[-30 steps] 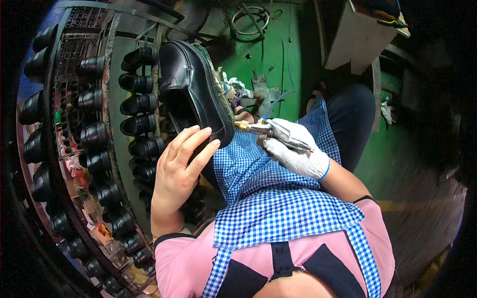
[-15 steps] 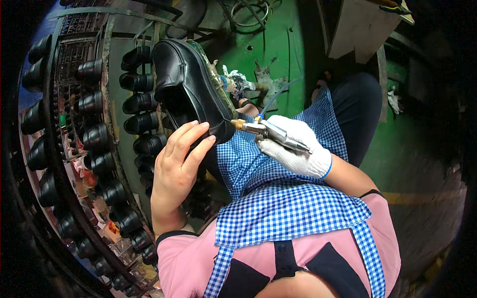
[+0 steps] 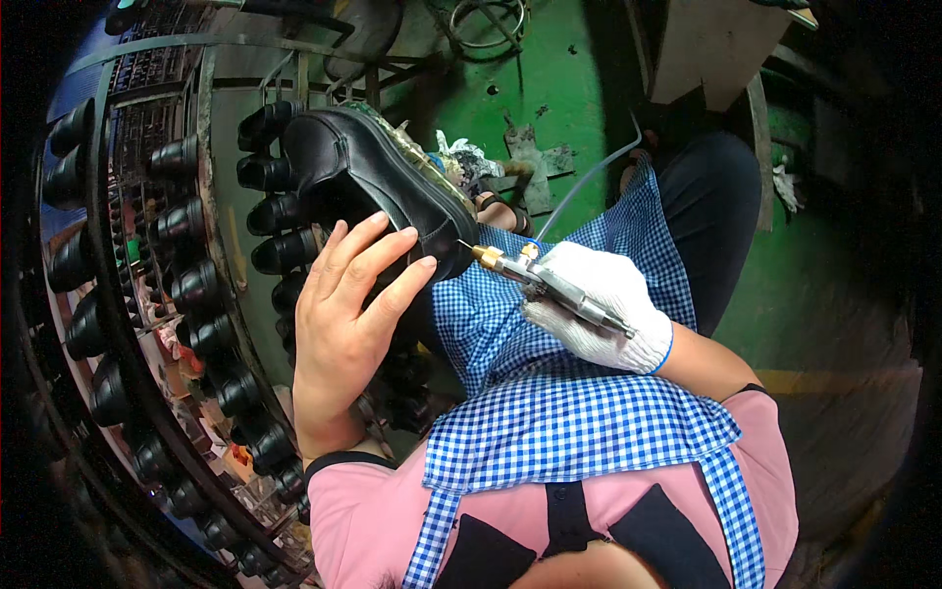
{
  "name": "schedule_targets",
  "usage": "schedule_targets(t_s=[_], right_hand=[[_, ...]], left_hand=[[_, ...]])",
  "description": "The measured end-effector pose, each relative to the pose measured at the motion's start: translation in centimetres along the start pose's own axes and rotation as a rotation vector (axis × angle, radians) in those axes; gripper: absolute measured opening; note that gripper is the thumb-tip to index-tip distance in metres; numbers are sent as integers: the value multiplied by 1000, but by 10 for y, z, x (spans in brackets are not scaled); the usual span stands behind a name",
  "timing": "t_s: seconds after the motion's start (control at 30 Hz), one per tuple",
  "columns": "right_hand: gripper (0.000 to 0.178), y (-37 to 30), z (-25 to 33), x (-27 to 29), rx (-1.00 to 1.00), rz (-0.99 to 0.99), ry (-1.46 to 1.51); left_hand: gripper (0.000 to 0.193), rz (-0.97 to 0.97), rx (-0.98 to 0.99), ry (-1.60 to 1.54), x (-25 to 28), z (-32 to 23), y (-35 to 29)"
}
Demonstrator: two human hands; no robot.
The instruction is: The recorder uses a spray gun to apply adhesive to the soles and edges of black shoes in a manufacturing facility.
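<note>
A black leather shoe (image 3: 392,184) lies tilted, toe to the upper left and heel to the lower right, with a stained support along its far side. Over its opening and rear side, my bare left hand (image 3: 355,304) grips it with spread fingers; the thumb cannot be seen. In a white knitted glove, my right hand (image 3: 608,299) is closed around a metal dispensing gun (image 3: 567,297) with a brass front and a thin needle. The needle tip is at the shoe's heel, touching or very close to it. A grey hose (image 3: 589,180) rises from the gun.
Racks on the left hold many black shoes (image 3: 196,280) behind dark metal bars (image 3: 103,265). A cross-shaped metal base (image 3: 538,167) stands on the green floor (image 3: 579,83). A pale panel (image 3: 711,59) is at the upper right. My checked apron (image 3: 579,432) covers my lap.
The shoe has turned slightly, its toe lower and further left, its heel further right. Both hands and the gun have shifted a little right and down. The hose has swung right.
</note>
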State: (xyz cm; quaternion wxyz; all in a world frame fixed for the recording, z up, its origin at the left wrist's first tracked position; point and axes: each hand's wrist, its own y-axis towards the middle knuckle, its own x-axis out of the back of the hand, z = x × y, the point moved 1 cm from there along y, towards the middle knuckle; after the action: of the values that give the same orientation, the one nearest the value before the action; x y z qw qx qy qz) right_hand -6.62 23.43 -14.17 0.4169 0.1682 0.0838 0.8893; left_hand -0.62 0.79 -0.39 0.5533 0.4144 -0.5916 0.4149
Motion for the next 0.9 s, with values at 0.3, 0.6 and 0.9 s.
schedule_targets(t_s=[0.3,0.6,0.9], right_hand=[[21,5,-5,12,15,-124,34],[18,50,-20,17,-33,-229,-81],[20,112,-43,-11,-60,-307,84]], left_hand=[[57,-50,1,-53,-3,5,42],[47,-151,151,26,-7,23,91],[46,-170,262,367,-14,75,124]])
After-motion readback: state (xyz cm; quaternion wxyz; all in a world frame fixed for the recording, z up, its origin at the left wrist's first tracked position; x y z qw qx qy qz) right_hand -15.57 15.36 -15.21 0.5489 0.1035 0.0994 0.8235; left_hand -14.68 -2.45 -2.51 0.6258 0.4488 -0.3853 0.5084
